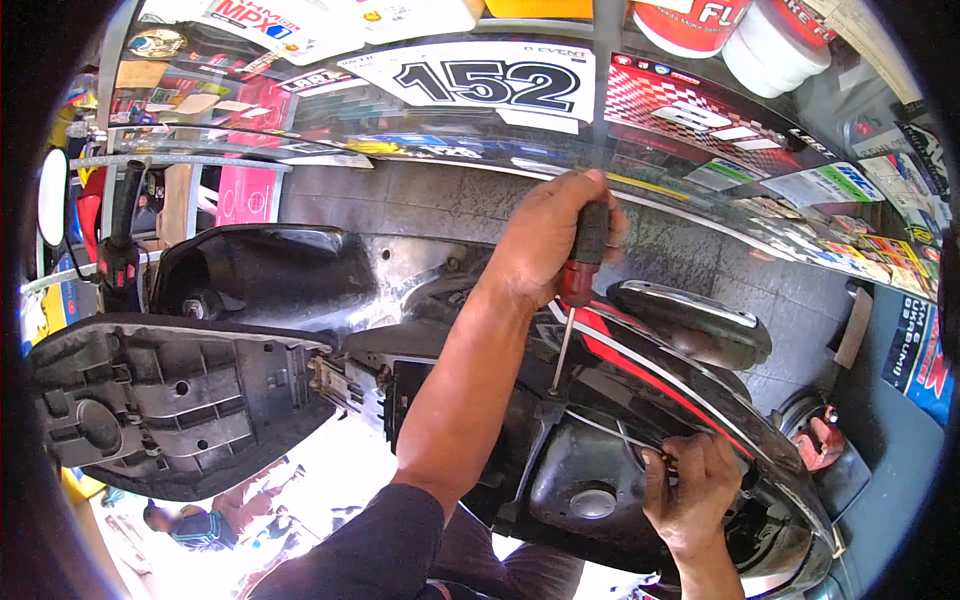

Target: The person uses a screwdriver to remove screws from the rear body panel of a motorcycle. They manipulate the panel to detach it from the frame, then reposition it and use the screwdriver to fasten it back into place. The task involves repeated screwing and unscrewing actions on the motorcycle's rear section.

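Observation:
My left hand (545, 245) is closed around the red and black handle of a screwdriver (578, 275). Its thin shaft points down into the open body of a black and red scooter (640, 370). Lower right, my right hand (690, 485) grips the edge of the scooter's black side panel (575, 470), where a thin metal wire runs under my fingers. The scooter's seat (150, 400) is flipped up at the left, its ribbed black underside facing me.
A glass counter (700, 150) full of stickers and plates runs across the top, with red and white tubs (740, 25) on it. A handlebar grip (125, 225) and a mirror (52, 195) are at far left. A sandalled foot (820, 440) stands at right. Another person (185, 525) crouches at lower left.

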Motion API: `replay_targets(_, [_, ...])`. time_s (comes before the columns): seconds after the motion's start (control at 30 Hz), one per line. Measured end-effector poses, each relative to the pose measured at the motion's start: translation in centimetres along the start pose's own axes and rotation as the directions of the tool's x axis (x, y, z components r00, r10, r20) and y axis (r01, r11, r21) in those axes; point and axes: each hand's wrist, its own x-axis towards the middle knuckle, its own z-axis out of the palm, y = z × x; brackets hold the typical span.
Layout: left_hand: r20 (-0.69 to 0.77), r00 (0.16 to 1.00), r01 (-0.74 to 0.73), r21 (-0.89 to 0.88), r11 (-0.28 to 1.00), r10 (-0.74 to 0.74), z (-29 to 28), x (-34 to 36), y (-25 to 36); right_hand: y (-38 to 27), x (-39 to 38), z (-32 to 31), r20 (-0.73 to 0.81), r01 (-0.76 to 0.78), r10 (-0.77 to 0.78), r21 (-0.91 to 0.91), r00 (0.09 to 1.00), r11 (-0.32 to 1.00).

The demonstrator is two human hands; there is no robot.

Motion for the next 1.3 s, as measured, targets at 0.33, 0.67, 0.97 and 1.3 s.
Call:
replay_targets(0.33, [-0.009,0.978,0.204,-0.105,0.973,-0.207,-0.5,0.3,-1.3,-0.5,0.3,-0.7,0.049,-0.028,0.029,-0.021,0.998,0.999])
replay_targets(0.67, [0.026,0.992,0.128,-0.039,0.991,-0.127,-1.9,2.0,-2.4,1.5,0.4,-1.6,0.123,-0.006,-0.004,0.077,0.992,0.997])
replay_targets(0.97, [-0.068,0.994,-0.060,0.302,0.951,0.084,-0.8,1.0,-2.4,2.0,0.8,-2.0,0.134,0.009,-0.022,0.096,0.991,0.995])
replay_targets(1.3, [0.312,0.949,0.101,-0.188,0.977,-0.038,-0.9,1.5,-1.3,1.4,1.5,-1.9,0.110,-0.047,0.032,0.139,0.993,0.989])
